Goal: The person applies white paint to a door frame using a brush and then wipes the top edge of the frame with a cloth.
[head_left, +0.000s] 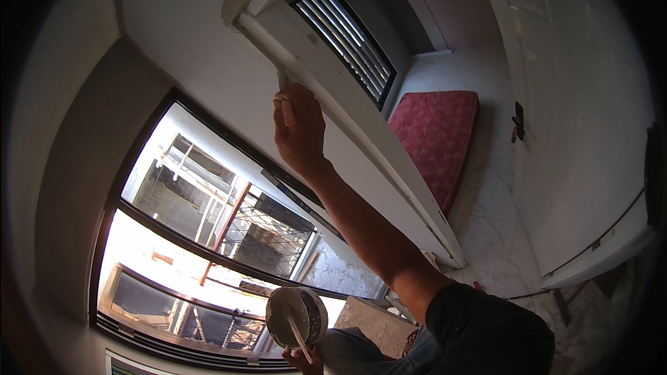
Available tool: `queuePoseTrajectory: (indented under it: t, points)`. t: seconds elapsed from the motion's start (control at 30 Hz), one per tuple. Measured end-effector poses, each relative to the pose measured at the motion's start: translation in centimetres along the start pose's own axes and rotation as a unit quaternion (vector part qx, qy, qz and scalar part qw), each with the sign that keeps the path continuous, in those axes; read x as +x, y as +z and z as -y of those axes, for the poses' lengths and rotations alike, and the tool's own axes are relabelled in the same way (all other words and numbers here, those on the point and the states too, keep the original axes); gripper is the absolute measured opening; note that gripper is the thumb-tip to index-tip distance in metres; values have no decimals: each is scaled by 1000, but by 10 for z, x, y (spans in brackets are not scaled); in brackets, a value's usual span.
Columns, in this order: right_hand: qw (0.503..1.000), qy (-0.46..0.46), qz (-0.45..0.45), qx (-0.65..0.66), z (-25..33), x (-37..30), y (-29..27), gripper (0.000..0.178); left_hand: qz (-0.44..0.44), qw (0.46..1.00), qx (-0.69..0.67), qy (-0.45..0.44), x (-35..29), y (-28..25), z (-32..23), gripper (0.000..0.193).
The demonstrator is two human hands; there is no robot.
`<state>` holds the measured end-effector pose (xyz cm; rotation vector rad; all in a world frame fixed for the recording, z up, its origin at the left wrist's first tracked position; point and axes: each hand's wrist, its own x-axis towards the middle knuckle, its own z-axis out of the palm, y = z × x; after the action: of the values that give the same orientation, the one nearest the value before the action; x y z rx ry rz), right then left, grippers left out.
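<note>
Right hand (301, 128) was closed round a tool (287, 112), tip at the edge of the door frame (333, 90). Left hand (306, 363) gripped the bucket (317, 316), low in view; stick (298, 333) lay over its rim, end at that hand, couldn't tell if pinched. Red mattress (438, 139) lay beyond

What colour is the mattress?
The mattress is pinkish red with a faint pattern, seen in the head view.

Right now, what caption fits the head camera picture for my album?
Right hand holding a tool by the white door frame, left hand at a round tub.
</note>
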<state>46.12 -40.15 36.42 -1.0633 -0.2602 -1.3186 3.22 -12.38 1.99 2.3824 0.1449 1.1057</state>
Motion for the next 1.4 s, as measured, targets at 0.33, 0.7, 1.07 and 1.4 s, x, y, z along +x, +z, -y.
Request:
queuePoseTrajectory:
  t: [0.33,0.7,1.07,1.4]
  points:
    - [998,-46,-12,28,4,-6,-17,15,4,1000,17,13,1,-1,-2,75]
    - [997,1,-3,71,-2,-20,-53,29,15,1000,-14,-18,-5,-1,7,73]
    - [1000,-19,-22,-1,-7,-21,-53,28,19,1000,-9,-1,-4,-6,15,76]
    - [998,-25,-53,36,4,-11,-29,31,-14,982,-158,-100,-14,3,34,67]
